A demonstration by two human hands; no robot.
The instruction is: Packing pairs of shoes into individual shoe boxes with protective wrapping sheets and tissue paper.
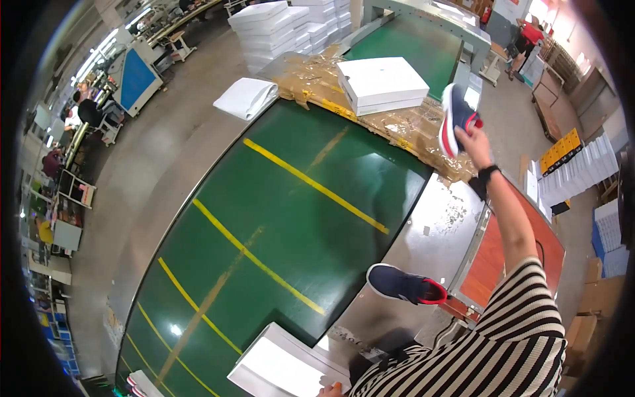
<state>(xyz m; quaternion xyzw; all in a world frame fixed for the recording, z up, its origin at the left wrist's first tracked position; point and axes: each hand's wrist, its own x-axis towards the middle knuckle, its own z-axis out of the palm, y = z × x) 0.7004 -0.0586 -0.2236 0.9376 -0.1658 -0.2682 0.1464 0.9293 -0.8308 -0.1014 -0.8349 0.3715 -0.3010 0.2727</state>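
Observation:
My right hand [473, 145], with a black band at the wrist, is closed around the heel end of a navy sneaker [456, 118] with a white sole and red trim. It holds the shoe up beyond the metal ledge, tilted with the sole facing left. A matching navy sneaker [405, 284] with a red lining lies on the metal ledge beside the green conveyor belt [291, 218]. At the lower edge, my left hand [331, 390] is partly cut off; its fingers grip the near edge of a white shoebox [284, 364] on the belt.
A closed white shoebox [383, 85] sits on the taped brown cardboard [311, 79] bridging two belts. Folded white sheeting [246, 98] lies left of it. Stacks of white boxes [271, 30] stand behind. A red-brown tabletop [489, 261] adjoins on the right. People work farther off.

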